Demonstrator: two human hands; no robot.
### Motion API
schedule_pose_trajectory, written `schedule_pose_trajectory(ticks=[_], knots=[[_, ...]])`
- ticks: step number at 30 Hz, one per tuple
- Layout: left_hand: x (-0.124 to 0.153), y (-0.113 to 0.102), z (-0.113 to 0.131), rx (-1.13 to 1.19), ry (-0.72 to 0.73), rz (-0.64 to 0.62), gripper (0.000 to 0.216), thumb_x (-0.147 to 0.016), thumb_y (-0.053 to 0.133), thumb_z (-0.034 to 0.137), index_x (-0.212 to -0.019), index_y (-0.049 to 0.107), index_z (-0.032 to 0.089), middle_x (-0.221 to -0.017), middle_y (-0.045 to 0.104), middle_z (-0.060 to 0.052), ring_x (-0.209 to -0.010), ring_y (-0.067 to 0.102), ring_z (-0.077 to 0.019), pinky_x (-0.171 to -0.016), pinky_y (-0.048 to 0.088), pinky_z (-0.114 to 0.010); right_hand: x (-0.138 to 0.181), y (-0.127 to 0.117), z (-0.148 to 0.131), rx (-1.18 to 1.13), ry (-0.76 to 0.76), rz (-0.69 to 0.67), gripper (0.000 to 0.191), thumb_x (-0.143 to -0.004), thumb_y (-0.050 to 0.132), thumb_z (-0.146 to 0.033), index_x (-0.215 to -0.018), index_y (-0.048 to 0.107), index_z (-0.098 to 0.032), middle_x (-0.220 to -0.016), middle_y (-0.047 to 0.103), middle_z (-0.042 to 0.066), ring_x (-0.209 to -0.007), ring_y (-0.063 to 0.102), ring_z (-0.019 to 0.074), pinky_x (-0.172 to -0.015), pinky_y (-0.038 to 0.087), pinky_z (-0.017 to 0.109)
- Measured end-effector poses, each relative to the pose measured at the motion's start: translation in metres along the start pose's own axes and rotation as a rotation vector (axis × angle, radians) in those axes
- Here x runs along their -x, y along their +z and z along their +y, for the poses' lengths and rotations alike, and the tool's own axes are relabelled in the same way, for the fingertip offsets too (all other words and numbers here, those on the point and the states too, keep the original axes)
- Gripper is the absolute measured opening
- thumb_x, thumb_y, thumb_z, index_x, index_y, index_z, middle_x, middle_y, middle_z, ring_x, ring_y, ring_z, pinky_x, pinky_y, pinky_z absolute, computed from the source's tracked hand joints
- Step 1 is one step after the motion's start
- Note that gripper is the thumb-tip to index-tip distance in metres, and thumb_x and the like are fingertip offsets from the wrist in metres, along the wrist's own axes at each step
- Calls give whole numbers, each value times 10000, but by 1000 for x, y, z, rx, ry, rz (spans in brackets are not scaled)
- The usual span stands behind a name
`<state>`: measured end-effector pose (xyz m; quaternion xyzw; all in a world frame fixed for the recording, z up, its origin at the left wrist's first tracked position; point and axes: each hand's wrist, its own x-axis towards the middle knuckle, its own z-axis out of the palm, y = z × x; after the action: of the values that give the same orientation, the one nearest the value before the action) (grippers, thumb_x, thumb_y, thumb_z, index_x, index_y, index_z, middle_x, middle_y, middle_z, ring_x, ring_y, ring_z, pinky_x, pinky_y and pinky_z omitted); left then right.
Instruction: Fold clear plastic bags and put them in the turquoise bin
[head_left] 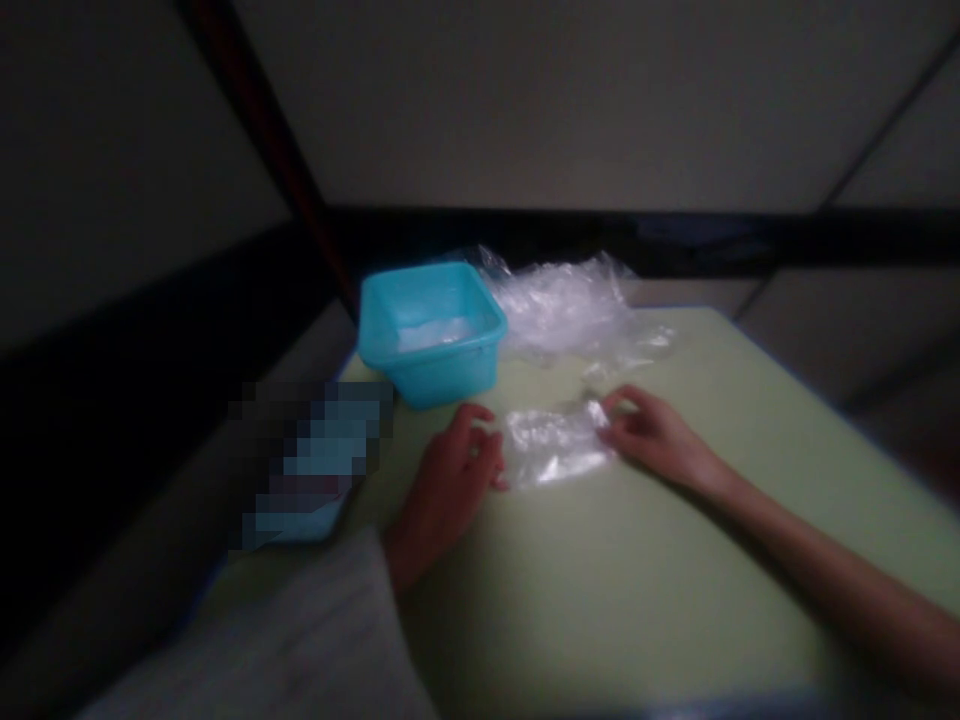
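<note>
**Clear plastic bag (555, 452), middle of tabletop (600, 620)**

Dial: bag at centre, 12 o'clock away from the wearer.

1. Pale sleeve (300, 640): 8 o'clock, nearest; covers the left arm.

2. Pixelated item (322, 465): 9 o'clock, by the tabletop's edge; identity illegible.

3. Left hand (457, 465): 9 o'clock, just beside the bag. Fingers curled at its left edge; blur prevents telling whether they grasp it.

4. Bag: crinkled, glossy, spanning the gap between the hands; contents, if any, not discernible. Risk: thin, slick film could slip or crease if the left side is poorly held, and could tear if pulled unevenly.

5. Right hand (651, 435): 3 o'clock. Fingers pinching the bag's right end.

6. Turquoise tub (450, 378): between 10 and 11 o'clock, upright. Holds whitish material (442, 332), low inside, kind indistinct. Risk: the nearby left hand might bump it, shifting it.

7. Heap of clear film (559, 305): 12 o'clock, right beside the tub, loose. Risk: light and close to the far edge, it might slide off if brushed.
</note>
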<state>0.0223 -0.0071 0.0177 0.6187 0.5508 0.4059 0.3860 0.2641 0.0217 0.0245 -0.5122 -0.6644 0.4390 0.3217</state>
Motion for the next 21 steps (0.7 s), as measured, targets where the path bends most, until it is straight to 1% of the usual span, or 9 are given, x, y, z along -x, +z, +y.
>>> schedule_pose_trajectory(ticks=[3,7,11,16,18,19,20,21], knots=[[-1,2,-3,16,-17,29,194,-809,439,210,-1001,419,197,-635,521,67,-500,587,-115,-488,456,-207,-4,4,4,-22,9,81,353,-670,626,-348,-908,411,-200,-512,529,-62,-440,472,110,-387,298,205],[-2,3,-6,15,-7,22,229,-807,452,198,-1028,393,204,-676,501,70,-508,591,-102,-475,449,-191,-4,7,9,18,-66,162,337,-688,607,-319,-938,413,-205,-533,531,-58,-449,480,113,-388,306,207],[-3,4,-7,-1,-24,22,269,-781,472,188,-1034,380,200,-680,484,78,-481,582,-98,-449,439,-187,-3,8,10,167,-118,204,294,-718,577,-296,-957,441,-191,-587,562,-28,-492,500,126,-422,353,222],[-4,5,-8,19,-13,7,310,-777,469,183,-1069,365,202,-702,492,79,-484,584,-92,-472,451,-194,-1,8,9,436,-181,249,213,-758,528,-239,-954,484,-168,-623,569,-8,-530,527,149,-498,424,266],[-4,5,-9,22,-4,10,319,-773,476,183,-1072,368,199,-699,494,81,-488,587,-91,-482,453,-193,0,9,8,521,-258,261,182,-790,502,-230,-952,521,-150,-713,602,40,-609,570,173,-567,471,301],[-4,5,-10,21,2,16,319,-770,480,183,-1070,372,196,-692,494,83,-487,586,-90,-483,451,-192,1,9,8,555,-320,252,202,-813,489,-238,-983,537,-140,-814,624,80,-705,600,194,-634,496,326],[-4,5,-10,20,4,20,321,-768,483,182,-1069,374,193,-686,494,84,-486,586,-90,-482,449,-191,3,10,7,591,-387,226,253,-838,478,-257,-1048,540,-130,-954,627,124,-842,611,220,-725,505,355],[-5,5,-10,21,6,21,321,-767,484,182,-1069,376,191,-682,496,84,-485,587,-91,-481,448,-191,4,12,6,634,-450,183,329,-863,467,-288,-1142,519,-123,-1114,593,160,-1000,582,245,-829,487,387]])
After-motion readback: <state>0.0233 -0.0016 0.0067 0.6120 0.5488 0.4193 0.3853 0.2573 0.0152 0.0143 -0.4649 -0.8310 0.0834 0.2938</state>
